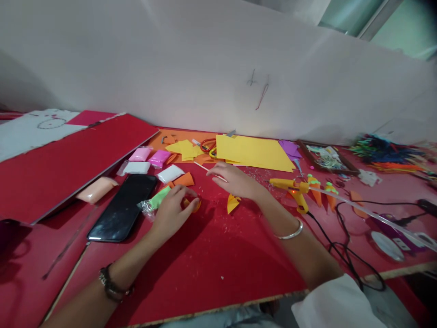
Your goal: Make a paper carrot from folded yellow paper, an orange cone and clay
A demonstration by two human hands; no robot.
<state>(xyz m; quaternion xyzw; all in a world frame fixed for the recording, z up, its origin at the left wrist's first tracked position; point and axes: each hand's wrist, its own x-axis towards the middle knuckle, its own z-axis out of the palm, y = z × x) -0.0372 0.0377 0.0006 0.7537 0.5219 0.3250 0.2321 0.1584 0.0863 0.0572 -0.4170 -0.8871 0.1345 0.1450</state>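
My left hand [175,206] is closed around a small curled orange piece [195,206] that looks like paper or foam; the fingers hide part of it. Beside that hand, a bright green clay packet [159,197] in clear wrapping lies against the phone. My right hand [235,179] reaches across the red table with a thin pale stick [201,166] at its fingers, seemingly pinched. Under my right wrist lies a cut yellow-orange piece [232,204] with a notched edge. Orange scraps [183,179] are just beyond my left fingers.
A black phone [123,207] and several clay packets [170,173] lie left. Behind are yellow sheets [254,152] and red-handled scissors [207,146]. At right, a yellow glue gun [290,186] trails a cable near two orange carrot shapes [314,193] and a tray [344,168].
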